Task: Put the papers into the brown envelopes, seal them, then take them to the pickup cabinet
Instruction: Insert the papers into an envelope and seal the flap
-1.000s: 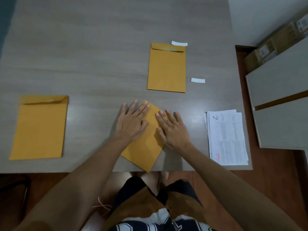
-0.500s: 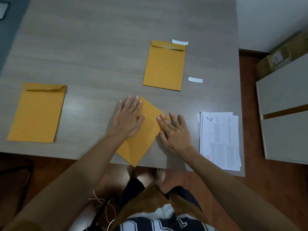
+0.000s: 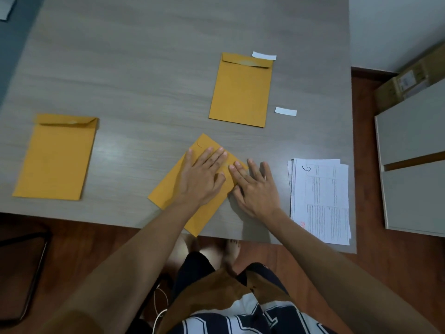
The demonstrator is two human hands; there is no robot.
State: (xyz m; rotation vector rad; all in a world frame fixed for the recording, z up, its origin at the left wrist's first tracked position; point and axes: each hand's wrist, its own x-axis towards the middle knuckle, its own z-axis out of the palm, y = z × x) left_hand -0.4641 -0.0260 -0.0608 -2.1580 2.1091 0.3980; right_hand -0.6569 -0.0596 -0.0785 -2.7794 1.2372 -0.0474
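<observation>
A brown envelope (image 3: pixel 168 194) lies tilted at the table's near edge, one corner hanging over it. My left hand (image 3: pixel 202 177) lies flat on its upper half, fingers spread. My right hand (image 3: pixel 255 186) rests beside it, its fingertips pressing the envelope's right top edge. A stack of printed papers (image 3: pixel 322 198) sits to the right of my right hand. Two more brown envelopes lie flat with flaps folded down: one at the left (image 3: pixel 56 157), one further back in the middle (image 3: pixel 240 90).
Two white paper strips lie near the far envelope, one at its top (image 3: pixel 263 55), one at its lower right (image 3: pixel 285 111). The grey table (image 3: pixel 144 68) ends at the right by white cabinets (image 3: pixel 414 169). A cardboard box (image 3: pixel 409 83) stands behind them. A dark chair frame (image 3: pixel 31 273) is at bottom left.
My view has shifted slightly. Both hands stay flat on the tilted envelope; my right hand has slid a little to the right along its top edge.
</observation>
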